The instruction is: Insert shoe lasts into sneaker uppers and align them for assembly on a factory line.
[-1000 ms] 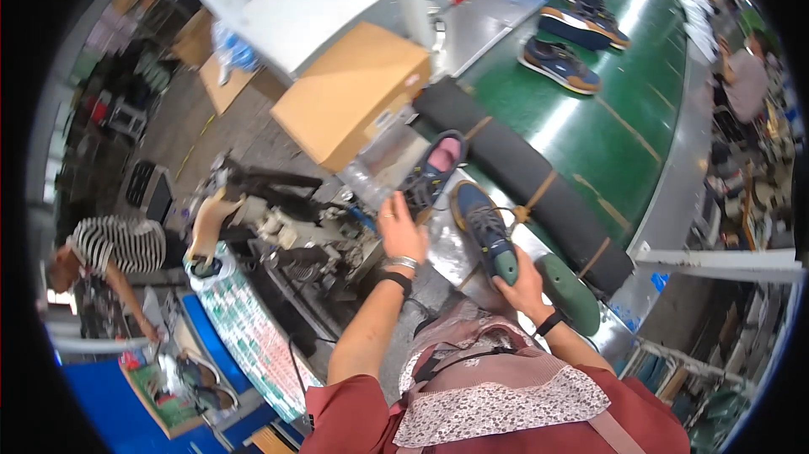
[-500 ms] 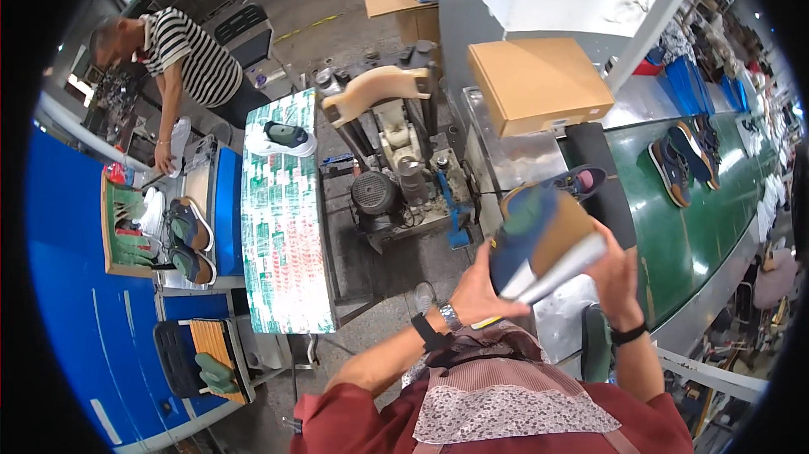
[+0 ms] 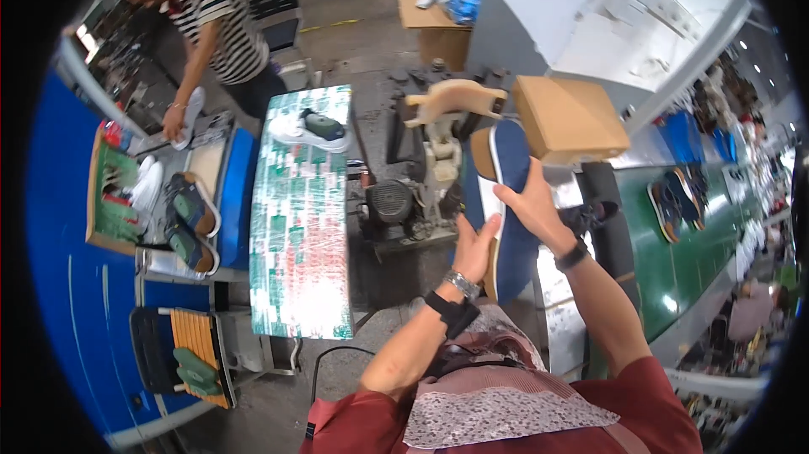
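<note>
Navy-soled, with a white midsole band, a sneaker is on the near left side of the rectangular cardboard box. Both the left hand and right hand grasp it, fingers wrapped. Farther left of the box stands a glossy film-covered table; right, a smooth green belt.

- Both hands on it now: left hand low, right hand higher, gripping a navy-soled shoe by its sides, toe-to-heel upright in view!
- Just beyond, to the right, a closed cardboard box.
- Over left, green-and-white footwear sits toward the far end of a film-wrapped surface.
- Past that, a co-worker in stripes leans, arm down.
- Out right, dark shoes on a green belt.
</note>
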`<state>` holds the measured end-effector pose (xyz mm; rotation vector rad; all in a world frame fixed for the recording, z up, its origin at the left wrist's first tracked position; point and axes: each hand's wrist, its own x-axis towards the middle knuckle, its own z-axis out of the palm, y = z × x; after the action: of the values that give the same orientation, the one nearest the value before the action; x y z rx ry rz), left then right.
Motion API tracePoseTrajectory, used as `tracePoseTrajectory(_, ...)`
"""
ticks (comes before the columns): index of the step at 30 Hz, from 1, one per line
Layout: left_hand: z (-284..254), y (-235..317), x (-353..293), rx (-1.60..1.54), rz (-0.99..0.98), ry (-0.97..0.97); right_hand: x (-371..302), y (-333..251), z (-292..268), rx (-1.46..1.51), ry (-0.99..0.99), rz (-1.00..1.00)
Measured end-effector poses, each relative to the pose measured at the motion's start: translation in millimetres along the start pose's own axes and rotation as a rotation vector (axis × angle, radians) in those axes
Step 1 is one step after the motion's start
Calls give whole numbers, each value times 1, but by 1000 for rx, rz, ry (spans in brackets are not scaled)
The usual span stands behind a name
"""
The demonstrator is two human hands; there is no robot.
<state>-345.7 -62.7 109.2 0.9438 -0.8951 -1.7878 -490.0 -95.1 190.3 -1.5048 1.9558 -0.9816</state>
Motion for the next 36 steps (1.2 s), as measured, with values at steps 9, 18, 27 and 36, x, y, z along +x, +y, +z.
tracePoseTrajectory(9,-21,-81,35,-421,-153,-47,9,-38,21,-281,-24,-118)
tracePoseTrajectory(18,-8,-53,26,-445,-357,-85,-20,-21,12,-291,28,-253)
tracePoseTrajectory(27,-1,-50,11,-49,-193,140,-42,-15,18,-296,174,-187)
tracePoseTrajectory(36,-10,-38,-34,-51,-58,-12,-86,-13,8,-186,205,-231)
